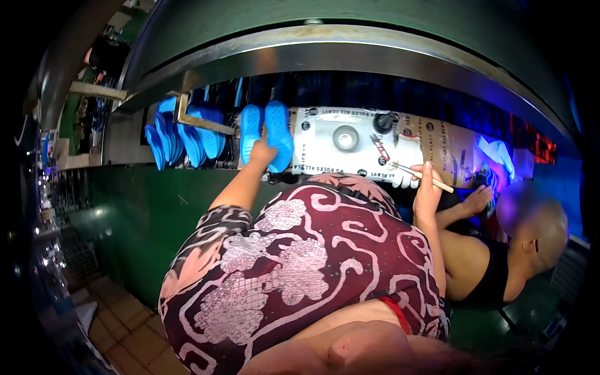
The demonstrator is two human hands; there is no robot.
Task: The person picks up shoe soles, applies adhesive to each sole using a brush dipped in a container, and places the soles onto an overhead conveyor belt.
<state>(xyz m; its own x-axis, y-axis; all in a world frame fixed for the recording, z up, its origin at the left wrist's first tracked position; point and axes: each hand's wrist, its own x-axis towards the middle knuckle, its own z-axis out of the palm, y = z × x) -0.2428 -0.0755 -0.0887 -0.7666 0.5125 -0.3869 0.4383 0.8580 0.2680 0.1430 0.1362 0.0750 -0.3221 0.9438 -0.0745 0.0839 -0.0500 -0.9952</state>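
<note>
My left hand [264, 150] is closed at the inner edge of a bright blue shoe sole [279, 134]; some of its fingers are hidden. Just left of it stands a matching blue sole [251, 128], toe end away from me. Between the fingers of my right hand [427, 182] is a thin brush [442, 184] with a pale wooden handle, its tip pointing left over the printed sheet. A round grey container [345, 138] sits on the white printed sheet [315, 147]. Close to the brush tip lie red-handled pliers or cutters [379, 147] and a white glove [406, 178].
More blue soles [203, 134] hang in a row at the left, beside a wooden bracket [187, 115]. A dark round pot [385, 120] stands behind the tool. A metal-edged beam [312, 47] crosses overhead. To my right a co-worker [494, 250] sits under violet light.
</note>
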